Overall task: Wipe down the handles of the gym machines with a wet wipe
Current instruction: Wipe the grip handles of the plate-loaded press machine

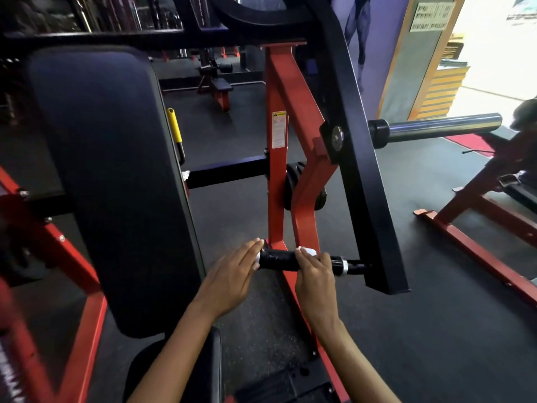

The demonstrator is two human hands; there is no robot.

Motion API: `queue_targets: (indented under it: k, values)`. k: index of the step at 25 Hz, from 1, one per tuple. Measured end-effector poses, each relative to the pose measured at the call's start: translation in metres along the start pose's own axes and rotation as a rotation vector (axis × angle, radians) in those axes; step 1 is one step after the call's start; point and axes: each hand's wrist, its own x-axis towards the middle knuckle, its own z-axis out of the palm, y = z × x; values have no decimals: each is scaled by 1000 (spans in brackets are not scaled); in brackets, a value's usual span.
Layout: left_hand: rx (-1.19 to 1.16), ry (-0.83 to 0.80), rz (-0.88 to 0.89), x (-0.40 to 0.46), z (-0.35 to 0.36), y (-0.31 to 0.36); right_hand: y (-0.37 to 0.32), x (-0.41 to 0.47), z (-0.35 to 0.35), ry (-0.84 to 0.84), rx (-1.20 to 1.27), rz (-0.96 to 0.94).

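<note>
In the head view, the handle (280, 259) of the machine lies low in the middle of the picture, a short black grip with its long axis running from nine o'clock to three o'clock. At its three o'clock end it joins the black lever arm (360, 170); the nine o'clock end is free.

The right hand (315, 271) sits on the handle from the six o'clock side, its fingers curled over the top of the grip and pressing the wet wipe (308, 251) against it; only a small white part of the wipe shows at the fingertips. The left hand (232, 271) is at the free end, fingers straight and pressed together, the tips touching the end of the handle, I think to steady it.

The bare part of the grip lies at nine o'clock from the right fingers, so I judge the wiping must go along the axis toward the left hand. The black back pad (110, 170) stands at ten o'clock.
</note>
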Motion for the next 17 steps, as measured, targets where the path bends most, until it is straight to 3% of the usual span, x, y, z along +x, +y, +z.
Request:
queue_targets:
  k: [10, 17]
  values:
    - [-35, 26, 46, 1, -11, 2, -50, 0, 14, 16, 145, -197]
    - [2, 12, 41, 2, -10, 0, -34, 1, 7, -2, 10, -392]
